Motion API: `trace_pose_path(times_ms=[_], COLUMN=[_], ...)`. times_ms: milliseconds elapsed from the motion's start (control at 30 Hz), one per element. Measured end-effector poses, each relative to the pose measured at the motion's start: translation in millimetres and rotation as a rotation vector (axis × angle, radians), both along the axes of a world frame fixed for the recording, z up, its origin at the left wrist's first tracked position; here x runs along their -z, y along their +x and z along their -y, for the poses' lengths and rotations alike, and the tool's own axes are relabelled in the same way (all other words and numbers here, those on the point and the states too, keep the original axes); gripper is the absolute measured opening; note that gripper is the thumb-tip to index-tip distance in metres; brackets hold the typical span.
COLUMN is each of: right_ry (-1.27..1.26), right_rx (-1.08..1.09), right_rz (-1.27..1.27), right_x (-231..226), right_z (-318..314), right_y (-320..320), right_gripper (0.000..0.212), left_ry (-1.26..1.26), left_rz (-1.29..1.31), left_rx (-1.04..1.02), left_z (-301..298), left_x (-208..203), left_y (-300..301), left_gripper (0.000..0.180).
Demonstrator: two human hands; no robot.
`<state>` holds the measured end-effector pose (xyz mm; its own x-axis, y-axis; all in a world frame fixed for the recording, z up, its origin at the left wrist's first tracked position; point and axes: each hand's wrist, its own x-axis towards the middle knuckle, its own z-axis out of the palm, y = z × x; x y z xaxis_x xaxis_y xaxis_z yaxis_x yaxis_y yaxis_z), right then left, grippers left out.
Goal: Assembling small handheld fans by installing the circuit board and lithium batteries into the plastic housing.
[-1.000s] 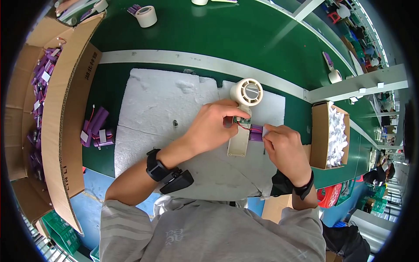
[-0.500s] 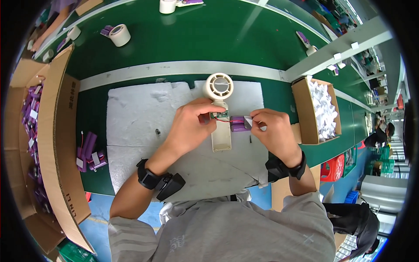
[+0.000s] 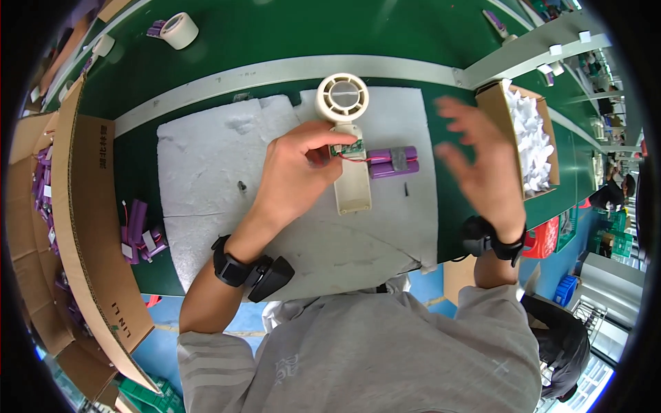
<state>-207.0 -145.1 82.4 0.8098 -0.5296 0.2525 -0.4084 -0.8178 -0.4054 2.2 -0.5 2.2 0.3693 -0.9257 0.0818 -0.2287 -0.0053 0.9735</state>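
Note:
On the foam sheet [image 3: 220, 165] lies a cream handheld fan [image 3: 354, 186] with a round grilled head and an open handle shell. My left hand [image 3: 292, 168] is closed on it, its thumb and forefinger at the small green circuit board [image 3: 349, 147] in the handle's upper part. Red wires run from the board to a purple two-cell battery pack [image 3: 383, 165], which rests right of the handle with a grey patch across it. My right hand [image 3: 482, 162], a little blurred, hovers open with fingers apart, between the foam and a small cardboard box [image 3: 497, 113].
White paper scraps [image 3: 530, 141] fill the small box. At the left stands a large carton [image 3: 93, 199] with many purple packs; several loose packs [image 3: 140, 230] lie beside it. A small dark piece [image 3: 406, 188] sits on the foam. Beyond the pale rail [image 3: 275, 71] is another fan [image 3: 179, 31].
My right hand has let go of the battery pack's grey patch and moved right toward the scrap box, opening. The pack now lies on the foam. My left hand stays at the board.

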Motion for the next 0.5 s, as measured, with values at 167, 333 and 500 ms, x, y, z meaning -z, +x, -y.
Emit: trace_pose_path(times_ms=[167,333,500], right_ry=[0.175,0.827,1.597], right_rx=[-0.338,-0.466,-0.238], right_rz=[-0.102,-0.132,-0.038], right_x=[46,48,41], right_z=[-5,1,-4], right_y=[28,20,22], right_gripper=[0.059,0.06,0.07], left_ry=[-0.027,-0.052,-0.076], left_rz=[0.016,0.085,0.255], left_rx=[-0.014,-0.009,0.02], left_z=[2,2,1], left_x=[3,3,0], left_y=[-1,1,4], left_gripper=[0.034,0.035,0.035])
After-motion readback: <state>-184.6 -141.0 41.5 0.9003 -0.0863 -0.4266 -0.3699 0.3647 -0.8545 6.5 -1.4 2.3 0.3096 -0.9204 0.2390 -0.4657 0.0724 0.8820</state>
